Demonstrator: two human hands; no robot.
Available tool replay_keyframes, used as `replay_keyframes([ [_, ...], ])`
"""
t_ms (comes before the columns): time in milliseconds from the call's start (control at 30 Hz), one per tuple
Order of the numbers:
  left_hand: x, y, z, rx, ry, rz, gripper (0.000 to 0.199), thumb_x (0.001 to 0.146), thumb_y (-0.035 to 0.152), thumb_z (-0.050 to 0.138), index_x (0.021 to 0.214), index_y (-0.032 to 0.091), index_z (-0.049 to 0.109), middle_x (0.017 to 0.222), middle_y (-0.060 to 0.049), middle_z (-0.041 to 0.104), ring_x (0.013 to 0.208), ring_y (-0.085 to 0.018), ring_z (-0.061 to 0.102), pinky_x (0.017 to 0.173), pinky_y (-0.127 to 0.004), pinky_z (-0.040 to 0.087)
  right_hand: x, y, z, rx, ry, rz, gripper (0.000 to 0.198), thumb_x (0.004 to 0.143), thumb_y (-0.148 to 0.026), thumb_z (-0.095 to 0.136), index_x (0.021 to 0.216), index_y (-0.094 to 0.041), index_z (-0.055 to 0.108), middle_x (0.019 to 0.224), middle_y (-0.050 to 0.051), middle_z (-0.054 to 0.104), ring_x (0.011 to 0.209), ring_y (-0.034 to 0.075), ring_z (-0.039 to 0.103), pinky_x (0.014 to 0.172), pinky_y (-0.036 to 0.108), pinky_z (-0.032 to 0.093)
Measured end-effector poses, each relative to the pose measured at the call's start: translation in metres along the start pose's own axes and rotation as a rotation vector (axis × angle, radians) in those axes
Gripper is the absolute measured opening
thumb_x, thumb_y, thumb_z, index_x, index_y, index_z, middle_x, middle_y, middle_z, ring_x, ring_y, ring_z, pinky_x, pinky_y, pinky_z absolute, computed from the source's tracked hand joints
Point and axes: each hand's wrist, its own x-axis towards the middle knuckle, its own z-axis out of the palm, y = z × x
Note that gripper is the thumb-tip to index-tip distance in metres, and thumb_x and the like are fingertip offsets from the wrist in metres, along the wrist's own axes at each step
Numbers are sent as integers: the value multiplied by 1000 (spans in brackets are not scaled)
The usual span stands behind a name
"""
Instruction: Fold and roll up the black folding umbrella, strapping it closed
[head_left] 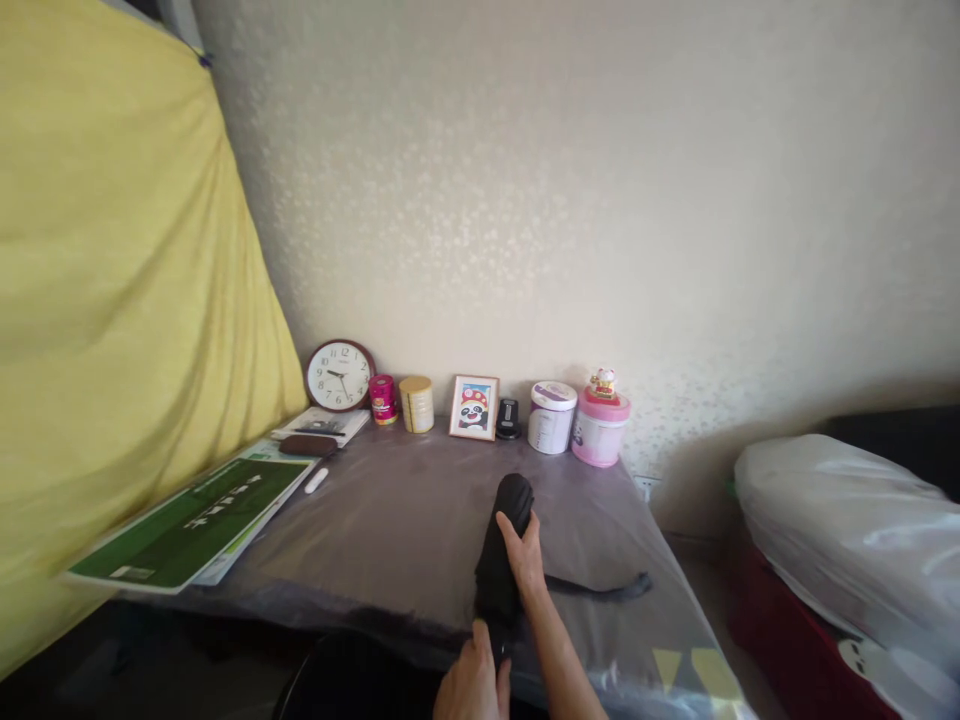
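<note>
A folded black umbrella (495, 575) points away from me, over the front part of the table. My right hand (523, 548) is wrapped round its furled cloth from the right side, near the far end. At the near end, my left hand (472, 680) is closed round the handle, which is mostly hidden by the fingers. To the right of the umbrella, a narrow black strip of cloth (600, 592) lies on the table; my right wrist covers its near end, so I cannot tell whether it is attached.
The table (390, 510) has a dark, shiny cover. Along the wall stand a clock (340, 375), a pink can (383, 400), a yellow-lidded jar (417, 405), a panda picture (474, 408) and two tubs (552, 420). Green booklets (210, 520) lie left, beside a yellow curtain (112, 300).
</note>
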Motion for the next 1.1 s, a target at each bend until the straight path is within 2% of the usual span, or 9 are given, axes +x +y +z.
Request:
replay_keyframes([
  [67, -2, 4, -5, 42, 10, 9, 48, 83, 32, 39, 126, 9, 40, 107, -18, 60, 94, -27, 61, 80, -34, 42, -3, -8, -6, 92, 9, 101, 75, 64, -54, 62, 124, -11, 47, 106, 11, 66, 103, 26, 58, 85, 34, 47],
  [167, 1, 11, -14, -204, -46, 24, 47, 77, 40, 50, 116, 15, 46, 100, -12, 62, 93, -24, 60, 79, -29, 42, -3, -22, -17, 243, 22, 188, 73, 59, -50, 68, 120, -13, 51, 98, 8, 68, 93, 25, 62, 78, 32, 50],
  [333, 11, 28, -32, -970, -554, -56, 53, 66, 60, 54, 94, 16, 50, 66, 0, 57, 54, -12, 54, 56, -24, 39, 1, -49, -34, 571, -122, 313, 68, 61, -48, 71, 117, -16, 51, 80, 4, 70, 68, 21, 66, 60, 31, 54],
  [467, 10, 51, -48, -1226, -729, -57, 53, 61, 49, 61, 100, 17, 46, 62, 6, 52, 39, -3, 37, 44, -18, 26, 8, -64, -44, 648, -134, 366, 61, 64, -47, 70, 113, -16, 53, 81, 4, 70, 67, 21, 67, 58, 30, 54],
  [600, 19, 69, -47, -959, -596, -75, 40, 66, 40, 57, 98, 17, 48, 50, 8, 47, 35, -5, 37, 40, -18, 25, 13, -70, -52, 545, -82, 278, 56, 64, -47, 70, 110, -17, 57, 88, 4, 70, 79, 22, 66, 67, 29, 54],
  [733, 39, 64, -23, -664, -344, -39, 52, 72, 32, 51, 119, 16, 37, 49, 9, 47, 33, -11, 41, 42, -24, 36, 12, -65, -51, 453, -26, 156, 59, 63, -47, 70, 112, -16, 56, 96, 4, 69, 88, 22, 64, 76, 29, 52],
  [900, 49, 46, -13, -308, -32, 110, 66, 73, 23, 51, 132, 10, 25, 89, -10, 63, 86, -23, 62, 75, -29, 44, 10, -52, -45, 419, 5, 161, 61, 64, -49, 68, 115, -16, 54, 99, 5, 69, 92, 22, 63, 78, 29, 52],
  [1000, 45, 52, -26, -564, -194, 145, 75, 71, 26, 53, 135, 15, 16, 80, -3, 62, 66, -18, 62, 59, -25, 45, 8, -52, -48, 462, -32, 231, 62, 66, -52, 66, 115, -16, 56, 100, 5, 69, 91, 23, 64, 76, 30, 53],
  [1100, 40, 65, -38, -920, -517, 109, 71, 69, 31, 53, 132, 22, 19, 61, 7, 54, 36, -9, 47, 41, -20, 36, 6, -57, -53, 522, -111, 289, 62, 68, -54, 63, 115, -14, 57, 104, 7, 68, 94, 25, 64, 76, 33, 54],
])
